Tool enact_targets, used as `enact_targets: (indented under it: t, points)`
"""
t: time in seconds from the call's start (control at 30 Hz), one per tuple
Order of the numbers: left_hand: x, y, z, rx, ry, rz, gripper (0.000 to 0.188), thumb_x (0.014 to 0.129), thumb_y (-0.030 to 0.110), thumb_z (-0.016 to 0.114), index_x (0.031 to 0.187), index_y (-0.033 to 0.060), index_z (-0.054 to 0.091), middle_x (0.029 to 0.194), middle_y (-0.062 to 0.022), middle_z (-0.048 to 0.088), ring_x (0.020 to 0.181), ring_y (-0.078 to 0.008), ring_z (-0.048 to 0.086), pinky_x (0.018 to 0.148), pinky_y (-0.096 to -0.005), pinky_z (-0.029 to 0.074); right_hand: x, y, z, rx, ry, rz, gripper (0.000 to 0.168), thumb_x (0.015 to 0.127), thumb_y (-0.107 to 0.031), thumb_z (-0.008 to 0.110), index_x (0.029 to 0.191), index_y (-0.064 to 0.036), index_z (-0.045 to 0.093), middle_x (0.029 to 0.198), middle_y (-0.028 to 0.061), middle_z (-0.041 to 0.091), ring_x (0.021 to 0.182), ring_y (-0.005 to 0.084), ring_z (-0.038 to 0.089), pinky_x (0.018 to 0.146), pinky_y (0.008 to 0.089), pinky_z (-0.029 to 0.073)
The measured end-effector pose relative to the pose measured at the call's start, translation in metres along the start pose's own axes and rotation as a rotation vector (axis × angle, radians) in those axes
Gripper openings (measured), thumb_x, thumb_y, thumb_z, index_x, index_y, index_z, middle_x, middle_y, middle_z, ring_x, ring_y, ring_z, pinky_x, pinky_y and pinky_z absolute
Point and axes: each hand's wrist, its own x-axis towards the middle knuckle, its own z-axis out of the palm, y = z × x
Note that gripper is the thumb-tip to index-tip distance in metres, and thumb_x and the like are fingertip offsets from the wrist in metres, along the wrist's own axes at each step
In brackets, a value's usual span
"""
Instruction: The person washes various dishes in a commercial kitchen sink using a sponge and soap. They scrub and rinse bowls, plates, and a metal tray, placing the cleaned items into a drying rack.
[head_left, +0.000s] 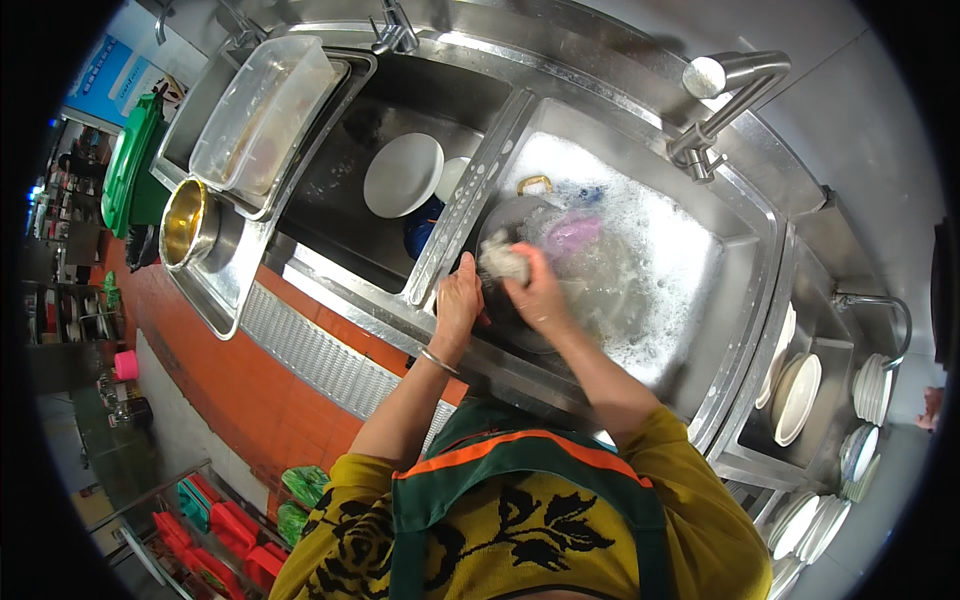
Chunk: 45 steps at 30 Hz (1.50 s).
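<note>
My right hand (536, 289) is closed on a greyish scrubbing cloth or pad (504, 259) above a dark round pan (517, 330), whose outline is partly hidden by my hands and the suds. At the pan's left edge my left hand (460, 300) grips the rim, thumb up. The pan tilts in a steel sink basin (739, 300) of soapy water. A pink-purple item (575, 232), a gold-coloured handle (533, 182) and something blue (589, 193) show among the foam; what they belong to is hidden.
White plates (403, 175) and a blue dish (422, 229) lie in the left basin. Farther left are a clear plastic tub (259, 120) and a metal pot (185, 225) on a tray. A faucet (731, 97) overhangs the back right. White oval dishes (796, 400) and stacked plates (872, 390) stand right.
</note>
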Motion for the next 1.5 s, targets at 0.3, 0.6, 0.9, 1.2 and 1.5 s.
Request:
enact_targets:
  t: [0.3,0.6,0.9,1.2,1.5]
  points:
    - [0.000,0.012,0.012,0.102,0.168,-0.146,0.054,0.095,0.041,0.039,0.061,-0.0006,0.051,0.050,-0.0054,0.043,0.034,-0.0195,0.043,0.032,-0.0329,0.044,0.011,0.097,-0.039,-0.550,0.004,0.304,0.049,0.079,-0.002,0.060,0.124,-0.009,0.043,0.118,0.0254,0.047,0.106,0.0452,0.048,0.091,0.0454,0.040]
    - [0.002,0.007,0.009,0.188,0.120,-0.083,0.052,0.096,0.039,0.041,0.066,-0.0018,0.052,0.052,-0.0039,0.044,0.038,-0.0188,0.048,0.032,-0.0327,0.047,0.013,0.086,-0.004,-0.254,0.086,0.459,0.052,0.094,-0.043,0.028,0.117,-0.004,0.052,0.106,0.0245,0.057,0.112,0.0385,0.048,0.094,0.0389,0.038]
    - [0.020,-0.045,-0.004,0.276,0.188,-0.025,0.053,0.097,0.037,0.040,0.072,-0.0067,0.055,0.056,-0.0129,0.054,0.038,-0.0247,0.052,0.036,-0.0332,0.047,0.006,0.063,0.004,-0.540,-0.252,0.316,0.053,0.095,-0.045,0.028,0.121,-0.002,0.045,0.125,0.0259,0.047,0.111,0.0421,0.049,0.096,0.0472,0.037]
    - [0.002,-0.009,0.007,0.185,0.145,-0.031,0.053,0.097,0.036,0.039,0.074,-0.0085,0.055,0.052,-0.0112,0.047,0.037,-0.0261,0.054,0.032,-0.0347,0.047,0.001,0.070,0.001,-0.741,-0.227,0.367,0.032,0.096,-0.024,0.034,0.120,-0.004,0.042,0.120,0.0236,0.052,0.099,0.0413,0.057,0.081,0.0490,0.046]
    - [0.001,-0.003,0.007,0.159,0.076,-0.066,0.054,0.097,0.038,0.039,0.073,-0.0081,0.053,0.052,-0.0096,0.046,0.037,-0.0249,0.054,0.031,-0.0337,0.047,0.000,0.102,0.003,-0.328,-0.172,0.487,0.058,0.096,-0.046,0.029,0.129,-0.001,0.046,0.127,0.0273,0.047,0.115,0.0392,0.050,0.099,0.0421,0.036]
